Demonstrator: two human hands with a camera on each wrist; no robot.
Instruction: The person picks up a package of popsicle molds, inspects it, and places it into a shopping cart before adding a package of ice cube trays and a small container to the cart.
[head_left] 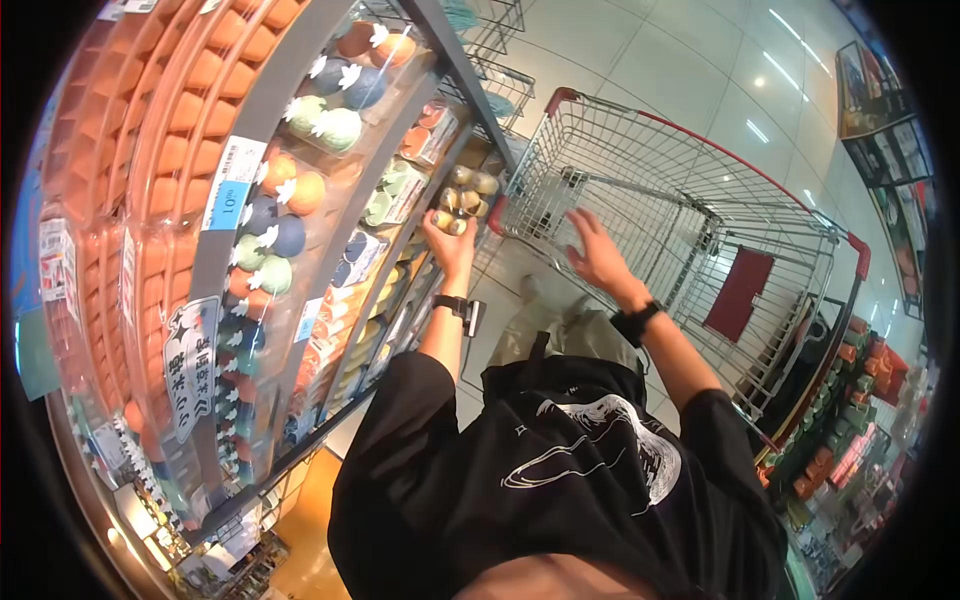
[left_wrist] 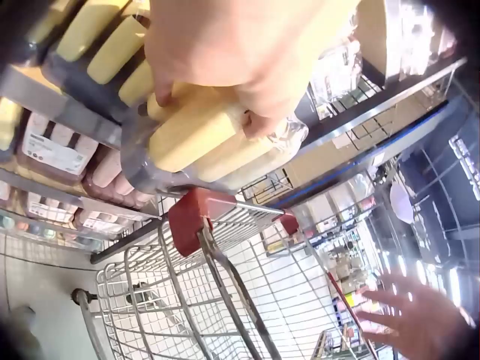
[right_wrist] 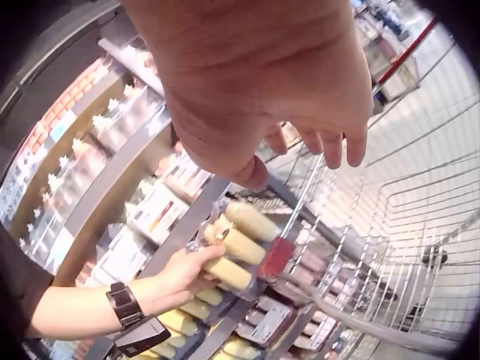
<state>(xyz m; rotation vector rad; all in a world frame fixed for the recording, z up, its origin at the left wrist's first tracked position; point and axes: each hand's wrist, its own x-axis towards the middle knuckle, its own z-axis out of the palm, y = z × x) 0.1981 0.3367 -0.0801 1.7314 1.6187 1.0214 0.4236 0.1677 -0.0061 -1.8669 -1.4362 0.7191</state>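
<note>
My left hand grips a clear plastic pack of long, rounded yellow pieces beside the shelf. In the left wrist view the fingers and thumb press into the pack's wrapping from above. The right wrist view shows the same pack close to the red corner of the shopping cart. Over the cart's near side, my right hand is held up with loosely spread fingers and nothing in it. More yellow packs lie on the shelf next to the left hand.
The metal cart stands ahead and to the right, its wire basket next to the shelf end. Tall shelving on the left carries orange, blue and green packed goods. Pale floor tiles extend beyond the cart. Another display stands at right.
</note>
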